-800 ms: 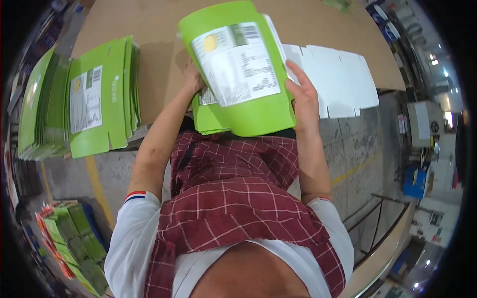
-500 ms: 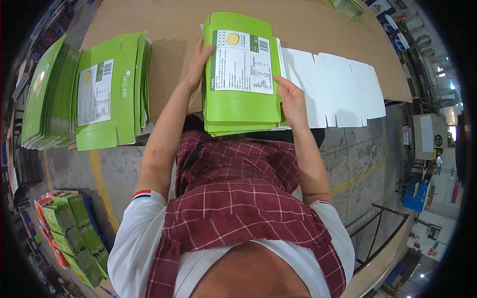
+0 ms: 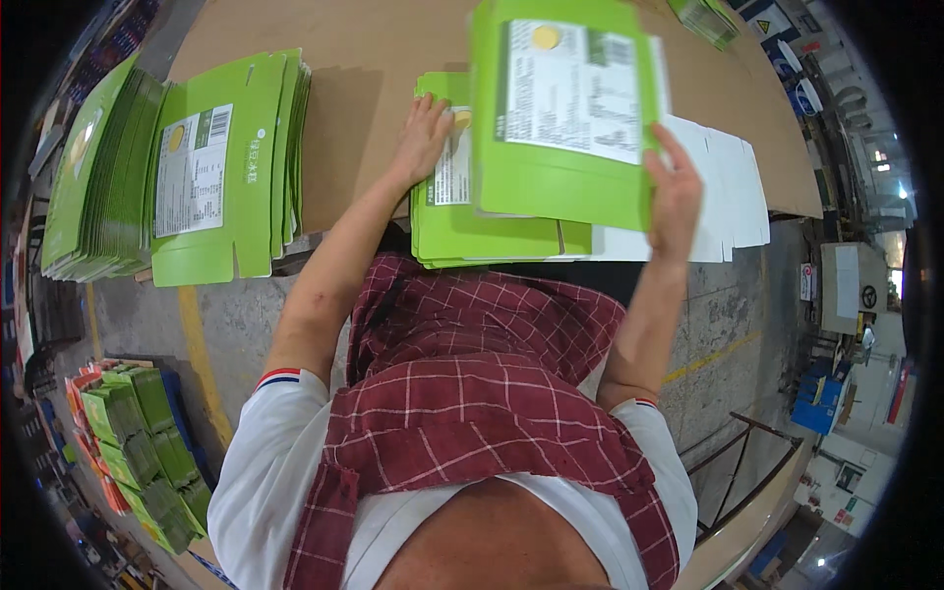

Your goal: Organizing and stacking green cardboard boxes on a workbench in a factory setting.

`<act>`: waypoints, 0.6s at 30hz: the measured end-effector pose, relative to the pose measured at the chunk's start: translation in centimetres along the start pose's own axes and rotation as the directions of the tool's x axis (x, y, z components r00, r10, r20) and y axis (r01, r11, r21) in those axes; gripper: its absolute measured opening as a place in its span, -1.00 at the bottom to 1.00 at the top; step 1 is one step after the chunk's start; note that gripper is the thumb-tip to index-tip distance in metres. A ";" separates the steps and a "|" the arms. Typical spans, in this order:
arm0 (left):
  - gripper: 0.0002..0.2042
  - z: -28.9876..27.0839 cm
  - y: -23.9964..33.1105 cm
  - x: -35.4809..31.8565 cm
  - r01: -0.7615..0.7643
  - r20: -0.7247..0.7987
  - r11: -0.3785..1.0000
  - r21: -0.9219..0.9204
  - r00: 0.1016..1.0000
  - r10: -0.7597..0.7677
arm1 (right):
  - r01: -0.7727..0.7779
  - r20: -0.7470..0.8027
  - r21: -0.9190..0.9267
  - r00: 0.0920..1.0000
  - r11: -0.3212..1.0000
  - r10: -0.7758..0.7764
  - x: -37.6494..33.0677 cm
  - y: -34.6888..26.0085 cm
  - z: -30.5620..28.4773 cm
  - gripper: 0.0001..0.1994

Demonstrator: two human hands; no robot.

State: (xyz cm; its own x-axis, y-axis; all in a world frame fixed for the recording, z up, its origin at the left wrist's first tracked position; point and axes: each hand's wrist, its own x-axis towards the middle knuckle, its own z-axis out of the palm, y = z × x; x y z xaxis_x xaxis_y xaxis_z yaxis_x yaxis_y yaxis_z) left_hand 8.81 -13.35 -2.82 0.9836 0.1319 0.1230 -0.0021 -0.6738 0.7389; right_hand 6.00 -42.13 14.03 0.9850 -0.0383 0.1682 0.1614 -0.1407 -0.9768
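Leftmost, a tall stack of flat green cartons point(image 3: 177, 167) sits clear of the work. Nearer, the left hand point(image 3: 425, 128) lies flat, fingers spread, on the smaller green pile point(image 3: 482, 231) at the table edge point(image 3: 344, 211). The right hand point(image 3: 674, 192) pinches a lifted green carton point(image 3: 565, 108), seemingly mid-sorting; its underside grip is hidden. White flat sheets point(image 3: 728, 197) crowd the right, while bare brown tabletop lies open between the stacks.
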 end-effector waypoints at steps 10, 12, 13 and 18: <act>-0.36 0.0 -0.2 0.0 -0.001 -0.041 0.974 -0.225 0.999 -0.009 | 0.030 0.345 -0.182 0.938 0.983 0.035 0.6 1.3 3.8 -0.64; -0.30 -0.4 0.7 0.0 0.058 -0.054 0.927 -0.370 0.995 -0.084 | -0.123 0.303 -0.072 0.943 0.990 0.139 0.2 4.1 3.9 -0.61; -0.24 -0.7 1.1 0.1 0.077 -0.031 0.906 -0.416 0.995 -0.098 | -0.275 0.219 -0.050 0.935 0.960 0.279 0.0 5.3 3.5 -0.59; -0.25 -1.3 2.1 0.4 0.144 0.024 0.837 -0.529 0.988 -0.155 | -0.487 0.358 0.126 0.835 0.864 0.418 -1.8 8.8 1.4 -0.54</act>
State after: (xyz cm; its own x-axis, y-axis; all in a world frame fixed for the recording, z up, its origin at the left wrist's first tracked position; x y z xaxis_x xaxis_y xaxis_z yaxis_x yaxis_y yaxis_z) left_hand 9.01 -13.72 -0.35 0.9760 0.2174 -0.0086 0.0444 -0.1603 0.9861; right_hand 5.69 -41.89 4.94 0.9115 0.2637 -0.3156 -0.3328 0.0220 -0.9427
